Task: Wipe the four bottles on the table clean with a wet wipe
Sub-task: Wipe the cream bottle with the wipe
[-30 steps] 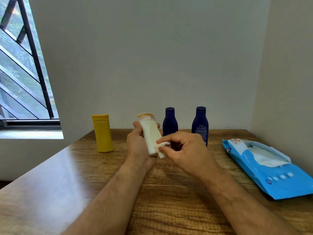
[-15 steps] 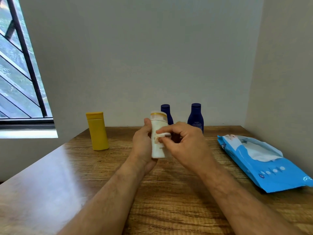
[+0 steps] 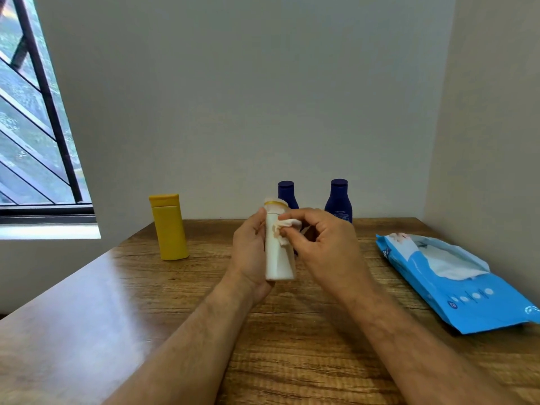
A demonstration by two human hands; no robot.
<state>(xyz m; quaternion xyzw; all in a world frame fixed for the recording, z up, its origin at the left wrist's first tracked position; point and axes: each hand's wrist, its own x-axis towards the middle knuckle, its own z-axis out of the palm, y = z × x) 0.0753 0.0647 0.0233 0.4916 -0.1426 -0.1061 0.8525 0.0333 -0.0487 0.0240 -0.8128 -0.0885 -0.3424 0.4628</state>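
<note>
My left hand (image 3: 249, 252) grips a cream-white bottle (image 3: 277, 258) upright above the wooden table (image 3: 292, 346), its cap pointing up. My right hand (image 3: 324, 247) pinches a small bunched wet wipe (image 3: 285, 229) against the bottle's upper part, just below the cap. A yellow bottle (image 3: 169, 228) stands on the table to the left. Two dark blue bottles stand at the back: one (image 3: 287, 192) is mostly hidden behind the cream bottle, the other (image 3: 339, 200) shows above my right hand.
A blue pack of wet wipes (image 3: 455, 282) lies open at the table's right side, a white wipe showing in its opening. Walls close the back and right. A barred window (image 3: 35, 127) is at the left.
The cream bottle has been turned from tilted to upright. My right hand with the wipe has slid from the bottle's lower end up toward its cap.
</note>
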